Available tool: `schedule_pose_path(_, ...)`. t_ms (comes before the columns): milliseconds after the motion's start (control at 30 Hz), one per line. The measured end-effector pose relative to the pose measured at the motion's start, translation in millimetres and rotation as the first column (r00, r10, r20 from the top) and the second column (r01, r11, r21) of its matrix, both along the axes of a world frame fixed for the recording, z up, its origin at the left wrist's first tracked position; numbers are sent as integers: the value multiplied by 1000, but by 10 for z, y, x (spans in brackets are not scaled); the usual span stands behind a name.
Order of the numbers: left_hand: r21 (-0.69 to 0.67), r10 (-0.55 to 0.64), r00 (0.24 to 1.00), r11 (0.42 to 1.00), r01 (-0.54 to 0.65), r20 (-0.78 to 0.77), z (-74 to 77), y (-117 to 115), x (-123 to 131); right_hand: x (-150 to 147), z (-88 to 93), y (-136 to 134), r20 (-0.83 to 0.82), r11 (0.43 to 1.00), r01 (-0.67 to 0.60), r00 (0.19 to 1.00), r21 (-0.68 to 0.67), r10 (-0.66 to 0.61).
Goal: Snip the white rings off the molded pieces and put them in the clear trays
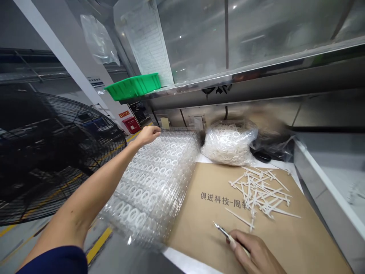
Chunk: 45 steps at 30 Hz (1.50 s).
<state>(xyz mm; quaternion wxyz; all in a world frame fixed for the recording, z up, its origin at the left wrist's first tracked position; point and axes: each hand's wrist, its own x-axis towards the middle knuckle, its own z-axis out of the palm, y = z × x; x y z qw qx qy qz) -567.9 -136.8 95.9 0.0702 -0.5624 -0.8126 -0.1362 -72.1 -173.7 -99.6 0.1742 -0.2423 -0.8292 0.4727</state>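
My left hand reaches far out and grips the far left corner of a stack of clear plastic trays filled with white rings. My right hand rests on the brown cardboard sheet near the front edge, closed round a thin craft knife whose blade points up and left. Just beyond that hand lies a loose heap of white plastic sprue sticks.
A clear bag of white rings sits at the back against the metal wall. A green bin stands on the shelf above. A big black fan cage is at the left. A grey tray edge runs along the right.
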Motion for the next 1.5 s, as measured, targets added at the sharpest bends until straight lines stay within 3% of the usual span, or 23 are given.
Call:
schedule_pose_path(100, -36, -132, 991, 991, 132, -11, 53, -6, 464, 11, 34, -69, -19, 978, -81, 996, 194, 86)
schedule_pose_path(167, -95, -258, 965, 963, 253, -45, 66, -37, 891, 15, 6, -115, -44, 924, -127, 987, 360, 153)
schedule_pose_path(267, -243, -471, 870, 869, 431, -145, 58, -199, 1655, 8, -69, -144, -26, 835, -162, 978, 526, 206)
schedule_pose_path(367, -358, -606, 777, 773, 525, -169, -24, -438, 2423, -1, -105, -138, 31, 793, -181, 979, 581, 200)
schedule_pose_path(500, -438, -674, 729, 694, 571, -119, -373, -565, 3221, -3, -90, -160, 72, 776, -204, 977, 596, 202)
schedule_pose_path(667, -341, -539, 839, 776, 531, 79, -1111, -283, 3746, 1, -87, -182, 114, 754, -232, 972, 615, 207)
schedule_pose_path(767, -285, -480, 866, 818, 500, 142, -1447, -85, 3870, 7, -78, -160, 125, 746, -227, 974, 626, 191)
schedule_pose_path(833, -239, -464, 863, 831, 503, 201, -1549, -6, 3881, 15, -61, -146, 126, 746, -219, 975, 629, 181)
schedule_pose_path(967, -123, -477, 802, 828, 548, 359, -1505, 13, 3764, 30, -33, -148, 115, 756, -208, 978, 621, 175)
schedule_pose_path(1033, -41, -471, 732, 828, 560, 493, -1436, -31, 3660, 29, -32, -160, 106, 763, -208, 978, 612, 182)
schedule_pose_path(1100, 114, -426, 554, 854, 508, 716, -1385, -96, 3548, 23, -42, -168, 93, 772, -210, 977, 601, 193)
schedule_pose_path(1200, 316, -377, 158, 896, 311, 913, -1366, -215, 3388, 17, -66, -155, 57, 794, -197, 978, 575, 202)
schedule_pose_path(1267, 368, -388, 44, 900, 232, 921, -1385, -293, 3296, 26, -77, -117, 19, 818, -171, 981, 549, 193)
schedule_pose_path(1367, 428, -434, 27, 895, 129, 900, -1446, -382, 3175, 56, -63, -13, -51, 869, -102, 988, 484, 145)
schedule_pose_path(1500, 543, -538, 107, 839, -25, 836, -1584, -429, 3050, 95, 4, 153, -154, 936, 28, 988, 352, 28)
